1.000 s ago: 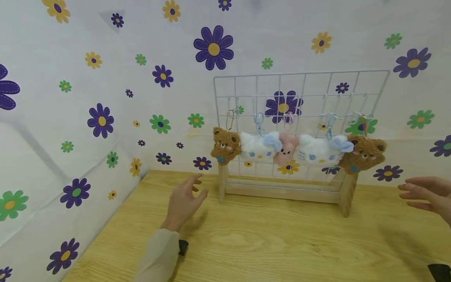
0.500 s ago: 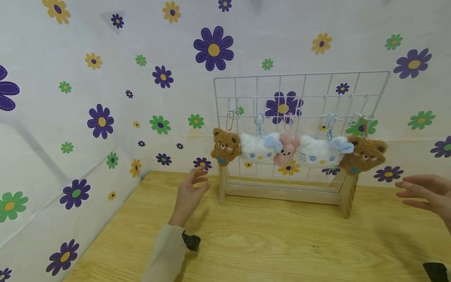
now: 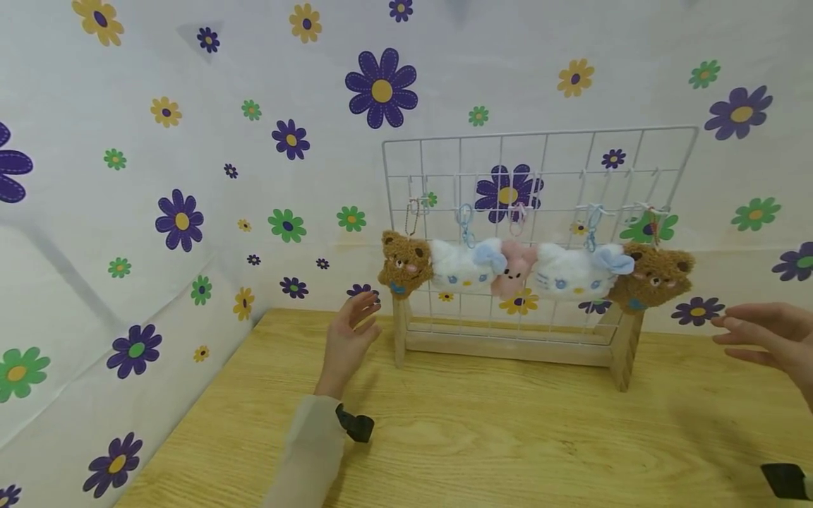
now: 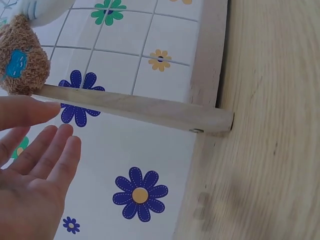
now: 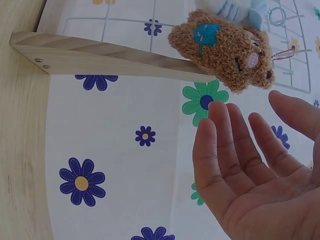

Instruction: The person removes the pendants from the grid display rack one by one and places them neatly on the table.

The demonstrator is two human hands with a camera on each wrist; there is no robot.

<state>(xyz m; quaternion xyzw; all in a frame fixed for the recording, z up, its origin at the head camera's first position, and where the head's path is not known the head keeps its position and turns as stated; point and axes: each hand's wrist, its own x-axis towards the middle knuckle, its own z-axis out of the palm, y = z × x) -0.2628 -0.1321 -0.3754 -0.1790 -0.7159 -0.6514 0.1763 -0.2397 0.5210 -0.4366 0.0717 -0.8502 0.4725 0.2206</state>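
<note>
Five plush keychains hang in a row from hooks on a white wire grid rack (image 3: pixel 438 155). From left to right they are a brown bear (image 3: pixel 404 262), a white cat with a blue bow (image 3: pixel 462 267), a pink plush (image 3: pixel 513 268), another white cat (image 3: pixel 574 271) and a second brown bear (image 3: pixel 654 276). My left hand (image 3: pixel 346 346) is raised just left of the rack, below the left bear, its fingers loosely bent and holding nothing. To the right of the rack is my right hand (image 3: pixel 775 342), its fingers extended, apart from the right bear (image 5: pixel 230 50).
Wooden feet (image 3: pixel 625 353) support the grid on the wood-grain table (image 3: pixel 483 437). A white wall covering with flowers (image 3: pixel 381 90) stands close behind and along the left. Dark camera mounts (image 3: pixel 356 425) are worn at both wrists.
My left hand has moved right and slightly up, closer to the rack's left side. The right hand has shifted only a little. The hanging plush toys stay in place.
</note>
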